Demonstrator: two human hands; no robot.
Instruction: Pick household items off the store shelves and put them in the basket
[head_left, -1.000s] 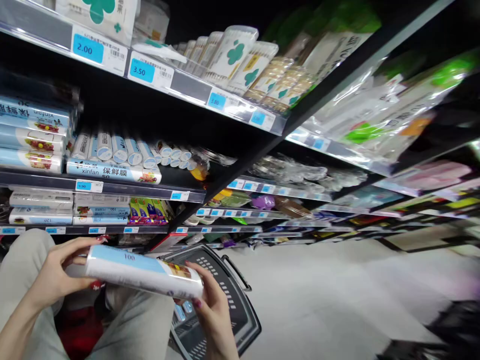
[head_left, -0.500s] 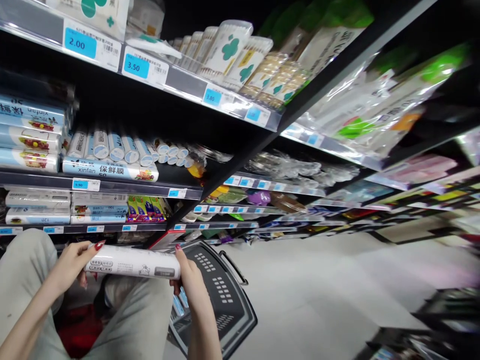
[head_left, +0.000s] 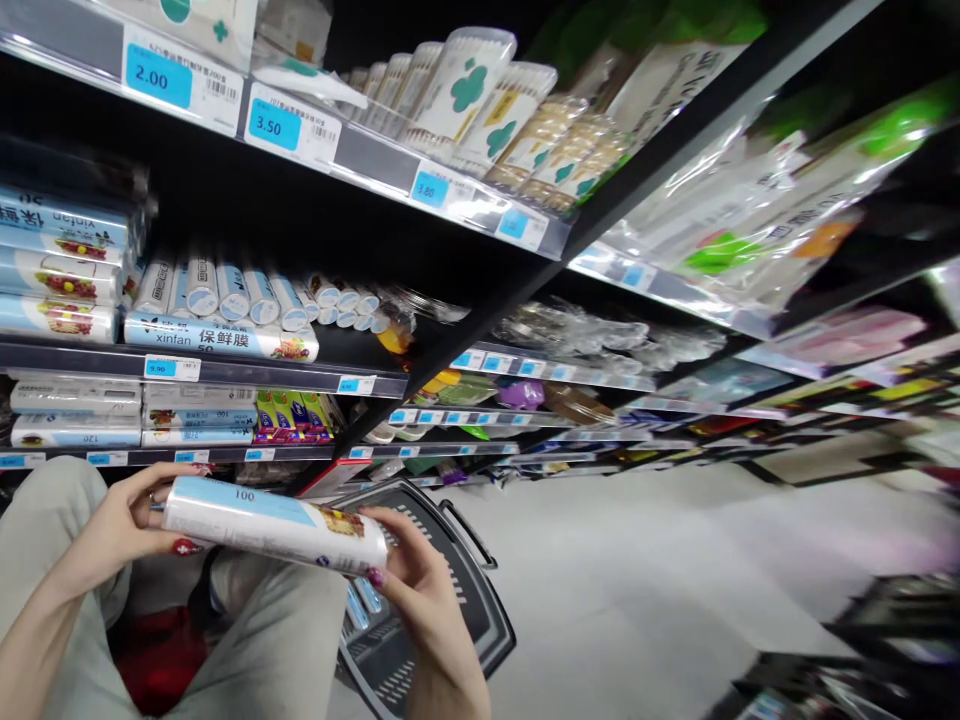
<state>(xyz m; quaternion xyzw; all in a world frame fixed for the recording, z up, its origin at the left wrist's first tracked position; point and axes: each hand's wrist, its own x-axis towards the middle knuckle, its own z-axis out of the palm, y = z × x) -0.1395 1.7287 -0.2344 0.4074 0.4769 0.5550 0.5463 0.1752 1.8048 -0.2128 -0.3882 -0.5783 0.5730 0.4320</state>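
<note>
A white and light-blue roll of cling film (head_left: 274,530), printed with "100" and a food picture, lies nearly level between my two hands above my knees. My left hand (head_left: 124,520) is closed on its left end, with the thumb below and fingers behind. At the right end, my right hand (head_left: 420,575) grips it, thumb near the lower edge and fingers over the top. Under and beyond my right hand is a dark grey shopping basket (head_left: 431,520), partly hidden by my arm. Several blue-and-white rolls (head_left: 364,600) show inside it.
In front, a shelf (head_left: 255,366) carries stacked cling film rolls (head_left: 60,268). More rolls (head_left: 75,430) and green-and-purple packs (head_left: 292,415) sit on the shelf below. Toothpick and cotton swab packs (head_left: 465,85) stand on the upper shelf. Grey floor (head_left: 600,590) stretches along the right.
The roll has been turned about its length, so the printed white side gives way to the blue "100" side. Both hands have shifted their grip, and the right hand has moved slightly right.
</note>
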